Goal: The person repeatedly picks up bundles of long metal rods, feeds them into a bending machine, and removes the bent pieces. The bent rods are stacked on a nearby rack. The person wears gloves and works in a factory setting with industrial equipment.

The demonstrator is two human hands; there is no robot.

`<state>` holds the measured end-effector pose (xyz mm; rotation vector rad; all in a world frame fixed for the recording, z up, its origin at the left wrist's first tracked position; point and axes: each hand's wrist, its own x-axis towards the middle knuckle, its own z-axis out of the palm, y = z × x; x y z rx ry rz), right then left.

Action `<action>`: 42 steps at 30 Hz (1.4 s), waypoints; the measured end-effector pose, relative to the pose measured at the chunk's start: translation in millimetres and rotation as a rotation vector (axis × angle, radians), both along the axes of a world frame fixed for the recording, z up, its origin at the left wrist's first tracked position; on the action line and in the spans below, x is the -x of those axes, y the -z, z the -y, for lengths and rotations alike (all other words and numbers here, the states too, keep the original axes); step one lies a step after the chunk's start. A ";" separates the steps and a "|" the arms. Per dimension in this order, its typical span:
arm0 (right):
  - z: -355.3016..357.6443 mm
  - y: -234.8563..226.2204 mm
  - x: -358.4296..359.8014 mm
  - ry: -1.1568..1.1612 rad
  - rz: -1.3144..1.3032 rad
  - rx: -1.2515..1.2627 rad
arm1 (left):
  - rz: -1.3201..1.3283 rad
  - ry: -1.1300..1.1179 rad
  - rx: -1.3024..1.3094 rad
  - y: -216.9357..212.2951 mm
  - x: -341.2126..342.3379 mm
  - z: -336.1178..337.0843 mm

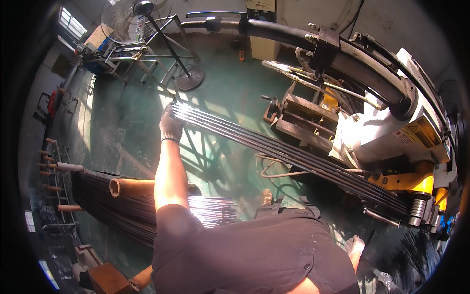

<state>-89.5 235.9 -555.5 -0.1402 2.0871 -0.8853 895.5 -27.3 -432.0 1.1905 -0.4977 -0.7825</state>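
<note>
My left hand (171, 122), in a grey knit glove, is stretched out ahead at the end of my bare forearm. It is closed round the far left ends of several long, thin dark metal rods (274, 142), which lie side by side. The rods slope down to the right, where their other ends reach the roller part (417, 209) of a machine. Sunlight glares on the gripped ends, and the glove hides part of them. Low at my right side, my right hand (355, 244) wears a pale glove. Its fingers look loosely apart, and nothing shows in it.
A large white machine (377, 137) with a curved dark beam (279, 32) stands on the right. A pedestal fan (190, 78) stands ahead on the green floor. To my left lie a stack of dark rods (112, 206) and a cardboard tube (132, 187). Dark strands (413, 259) lie at lower right.
</note>
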 end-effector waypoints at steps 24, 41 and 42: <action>15.0 -28.9 -65.9 -0.129 0.017 -0.078 | -0.176 0.432 -0.211 -29.7 -5.0 -41.8; -48.7 20.1 32.5 -0.306 -0.169 -0.335 | -0.777 0.051 -0.390 90.3 322.0 -99.8; -64.1 36.3 44.6 -0.323 -0.229 -0.276 | -0.824 0.119 -0.416 115.2 344.6 -108.0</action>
